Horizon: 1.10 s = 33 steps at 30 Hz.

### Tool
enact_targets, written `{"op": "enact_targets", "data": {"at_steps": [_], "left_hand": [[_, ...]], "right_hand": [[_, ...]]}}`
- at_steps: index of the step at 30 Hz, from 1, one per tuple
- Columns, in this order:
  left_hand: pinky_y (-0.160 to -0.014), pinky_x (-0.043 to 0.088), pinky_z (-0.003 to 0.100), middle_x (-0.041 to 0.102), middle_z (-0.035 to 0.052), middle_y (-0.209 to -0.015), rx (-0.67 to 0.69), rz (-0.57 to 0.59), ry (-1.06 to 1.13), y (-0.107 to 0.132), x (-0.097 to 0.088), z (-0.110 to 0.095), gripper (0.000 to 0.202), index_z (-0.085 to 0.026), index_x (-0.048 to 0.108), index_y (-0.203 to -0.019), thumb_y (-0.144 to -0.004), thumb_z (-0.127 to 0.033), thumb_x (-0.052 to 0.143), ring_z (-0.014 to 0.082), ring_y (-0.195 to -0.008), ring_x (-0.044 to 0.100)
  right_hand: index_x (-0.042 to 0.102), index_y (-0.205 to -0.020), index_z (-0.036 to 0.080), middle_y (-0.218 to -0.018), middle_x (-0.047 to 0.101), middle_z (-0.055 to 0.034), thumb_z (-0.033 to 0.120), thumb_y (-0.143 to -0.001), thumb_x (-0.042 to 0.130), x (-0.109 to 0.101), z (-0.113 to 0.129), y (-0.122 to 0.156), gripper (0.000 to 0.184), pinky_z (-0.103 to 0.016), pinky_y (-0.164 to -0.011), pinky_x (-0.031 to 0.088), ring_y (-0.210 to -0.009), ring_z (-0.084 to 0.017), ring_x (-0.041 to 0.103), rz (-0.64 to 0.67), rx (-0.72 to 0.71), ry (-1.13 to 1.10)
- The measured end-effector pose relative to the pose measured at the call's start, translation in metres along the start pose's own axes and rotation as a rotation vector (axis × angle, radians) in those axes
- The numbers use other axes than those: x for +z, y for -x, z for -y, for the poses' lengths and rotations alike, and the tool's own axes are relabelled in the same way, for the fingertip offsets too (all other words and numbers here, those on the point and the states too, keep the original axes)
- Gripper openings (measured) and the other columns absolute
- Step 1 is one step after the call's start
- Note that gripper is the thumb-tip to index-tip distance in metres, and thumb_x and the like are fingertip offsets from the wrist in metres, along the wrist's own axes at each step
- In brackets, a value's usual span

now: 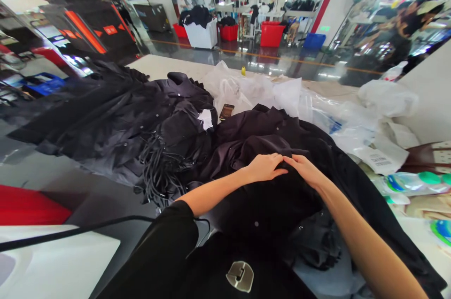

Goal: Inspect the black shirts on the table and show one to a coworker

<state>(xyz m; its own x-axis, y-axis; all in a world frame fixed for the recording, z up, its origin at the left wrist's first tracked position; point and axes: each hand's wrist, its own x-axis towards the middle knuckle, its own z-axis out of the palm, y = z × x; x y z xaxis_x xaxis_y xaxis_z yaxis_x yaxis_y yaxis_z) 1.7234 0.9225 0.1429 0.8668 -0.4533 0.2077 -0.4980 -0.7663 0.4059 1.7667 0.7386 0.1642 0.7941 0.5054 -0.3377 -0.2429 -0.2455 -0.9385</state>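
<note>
Both hands meet on a black garment (260, 200) heaped on the table in front of me. My left hand (266, 166) has its fingers closed on the cloth, with the thumb stretched toward the right. Close against it, my right hand (305, 167) pinches the same cloth, its fingertips partly hidden by the fabric. Small round snaps or buttons dot the garment. To the left lies a large pile of black garments (123, 120), with a bundle of black cords (158, 167) hanging at its near side and a white tag (206, 119) on top.
Behind the garments are a phone (227, 111), clear plastic bags (246, 88) and a yellow thread cone (243, 71). Plastic bottles (412, 181) lie at the right. A white surface (59, 261) and red cloth or bin (31, 205) stand at left. People work beyond the glass.
</note>
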Motion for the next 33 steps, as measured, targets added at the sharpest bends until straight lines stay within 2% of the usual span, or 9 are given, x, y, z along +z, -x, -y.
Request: {"op": "enact_targets", "data": {"at_steps": [8,11,14,18,22,24,27,30,33], "left_hand": [[-0.072,0.049,0.03,0.076,0.0051,-0.098,0.104,0.035,0.049,0.006,-0.013,0.015,0.022,-0.02,0.069,-0.099,-0.1,-0.037,0.055,0.0212,-0.092,0.072],[-0.06,0.042,0.028,0.075,0.0062,-0.088,0.171,0.077,-0.055,0.015,-0.005,0.001,0.026,-0.017,0.069,-0.088,-0.1,-0.034,0.053,0.0198,-0.083,0.071],[-0.05,0.032,0.029,0.072,0.0047,-0.081,0.42,0.159,-0.101,0.028,0.008,-0.028,0.028,-0.018,0.068,-0.083,-0.1,-0.035,0.051,0.017,-0.073,0.067],[-0.056,0.036,0.032,0.069,0.0057,-0.086,0.608,0.097,-0.141,0.04,0.007,-0.053,0.033,-0.019,0.066,-0.083,-0.103,-0.037,0.046,0.0187,-0.081,0.063],[-0.075,0.042,0.036,0.067,0.0062,-0.089,0.683,0.084,-0.162,0.054,-0.006,-0.04,0.029,-0.019,0.064,-0.081,-0.101,-0.036,0.05,0.0198,-0.088,0.061],[-0.076,0.042,0.035,0.066,0.0048,-0.083,0.639,0.153,-0.139,0.064,-0.008,-0.025,0.027,-0.018,0.062,-0.079,-0.099,-0.034,0.054,0.0187,-0.084,0.061],[-0.075,0.045,0.032,0.068,0.0026,-0.082,0.438,0.287,-0.02,0.073,-0.01,-0.007,0.018,-0.018,0.064,-0.084,-0.096,-0.032,0.06,0.0175,-0.081,0.064],[-0.072,0.049,0.029,0.072,0.0005,-0.092,0.153,0.314,0.145,0.062,-0.02,-0.006,0.015,-0.021,0.063,-0.106,-0.095,-0.029,0.059,0.0157,-0.078,0.067],[-0.084,0.053,0.033,0.069,0.0065,-0.112,0.007,0.092,0.107,0.028,-0.028,-0.022,0.03,-0.02,0.058,-0.124,-0.095,-0.028,0.056,0.0208,-0.099,0.067]], "right_hand": [[0.051,-0.056,0.019,-0.055,0.051,0.0011,0.071,-0.07,0.07,0.017,-0.007,-0.006,0.057,-0.026,-0.048,0.029,-0.053,-0.012,0.039,-0.199,-0.11,0.357],[0.046,-0.053,0.021,-0.049,0.047,0.0008,0.069,-0.073,0.069,0.014,-0.012,-0.017,0.056,-0.026,-0.046,0.028,-0.05,-0.012,0.039,-0.342,-0.139,0.375],[0.041,-0.057,0.024,-0.044,0.042,0.0025,0.071,-0.081,0.059,0.003,-0.012,-0.026,0.056,-0.026,-0.041,0.029,-0.042,-0.011,0.038,-0.487,-0.135,0.322],[0.045,-0.061,0.022,-0.048,0.049,0.0023,0.074,-0.074,0.068,-0.01,-0.006,-0.027,0.058,-0.026,-0.042,0.043,-0.042,-0.012,0.046,-0.407,-0.132,0.163],[0.06,-0.072,0.018,-0.064,0.062,-0.0014,0.071,-0.062,0.08,-0.016,0.005,-0.022,0.057,-0.028,-0.051,0.054,-0.053,-0.013,0.057,-0.259,-0.132,-0.142],[0.062,-0.075,0.018,-0.074,0.067,-0.0037,0.07,-0.067,0.078,-0.017,0.009,-0.02,0.055,-0.029,-0.058,0.056,-0.063,-0.016,0.062,-0.169,-0.145,-0.121],[0.061,-0.072,0.019,-0.077,0.068,-0.0047,0.059,-0.083,0.067,-0.02,0.011,-0.011,0.043,-0.03,-0.069,0.054,-0.075,-0.02,0.066,-0.133,-0.16,0.233],[0.063,-0.077,0.02,-0.085,0.071,-0.0064,0.041,-0.094,0.058,-0.026,0.006,0.01,0.027,-0.03,-0.078,0.049,-0.087,-0.023,0.068,-0.382,-0.151,0.747],[0.064,-0.097,0.02,-0.104,0.071,-0.0104,0.039,-0.099,0.053,-0.037,-0.008,0.041,0.022,-0.031,-0.08,0.047,-0.099,-0.025,0.067,-0.765,-0.056,0.989]]}}
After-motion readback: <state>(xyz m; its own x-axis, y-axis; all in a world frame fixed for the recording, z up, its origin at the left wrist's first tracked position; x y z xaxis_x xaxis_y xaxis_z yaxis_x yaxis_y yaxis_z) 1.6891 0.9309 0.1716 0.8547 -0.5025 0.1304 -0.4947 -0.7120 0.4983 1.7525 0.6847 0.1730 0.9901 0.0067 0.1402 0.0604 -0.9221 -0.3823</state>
